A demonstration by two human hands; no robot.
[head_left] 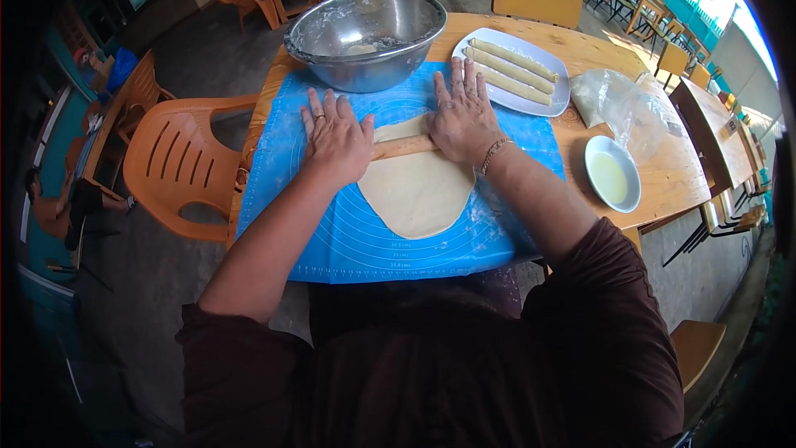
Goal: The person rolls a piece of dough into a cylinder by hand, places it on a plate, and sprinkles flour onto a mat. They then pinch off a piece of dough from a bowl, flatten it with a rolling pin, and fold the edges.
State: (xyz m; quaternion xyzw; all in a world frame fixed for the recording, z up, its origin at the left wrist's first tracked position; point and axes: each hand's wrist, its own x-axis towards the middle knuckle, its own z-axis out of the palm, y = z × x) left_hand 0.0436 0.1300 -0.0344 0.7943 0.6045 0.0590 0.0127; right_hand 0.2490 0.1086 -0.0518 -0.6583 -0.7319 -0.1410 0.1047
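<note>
A wooden rolling pin (404,147) lies across a flat sheet of pale dough (419,191) on a blue measuring mat (323,232). Over the pin's left end rests my left hand (336,139), palm down, its fingers stretched forward and a ring on one of them. My right hand (466,120) presses flat on the other end, open, with fingers pointing away from me and a bracelet at the wrist. Both palms hide the pin's ends. The dough's far part shows beyond the pin, and its rounded near edge lies closer to me.
Behind my left hand stands a large steel bowl (365,75) with floury residue. At the back right, a white plate (560,99) holds several dough strips (514,65). A plastic bag (626,104) and a small bowl of pale liquid (609,176) sit on the wooden table (663,174). An orange chair (182,166) is left.
</note>
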